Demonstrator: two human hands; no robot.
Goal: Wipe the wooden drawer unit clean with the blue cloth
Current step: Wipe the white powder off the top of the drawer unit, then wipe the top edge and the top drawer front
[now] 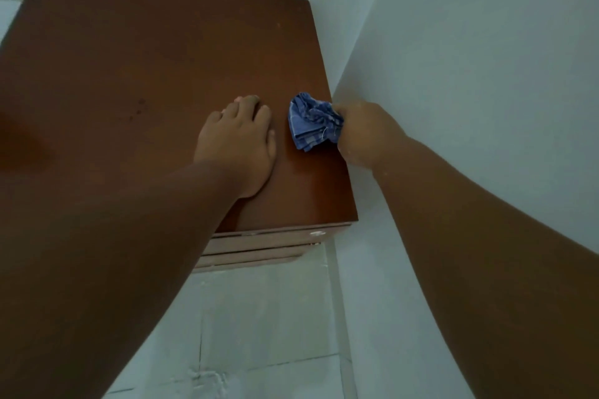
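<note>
Right hand (363,134): fingers curled tight round one end of the blue cloth (312,121), a clamped grip, with the knuckles toward me. The cloth is bunched and crumpled, checked pattern showing, and sticks out of the fist toward 9 o'clock. I can't tell if it presses on the wood or sits just over it. It is over the right edge of the wooden drawer unit (146,74) top, right beside the wall (470,58). Left hand (240,146) is just beside the cloth at its 9 o'clock, not touching it, palm down flat on the top, fingers straight and together, pointing to 12 o'clock, holding nothing. From where I watch, the brown top fills the upper left of the view, with a few dark spots (137,108) at 9 o'clock from the left hand. Drawer fronts (269,241) show under the near edge at 6 o'clock, with a white smudge (316,232) on the upper one. Pale floor tiles (275,317) lie below, between my two forearms.
</note>
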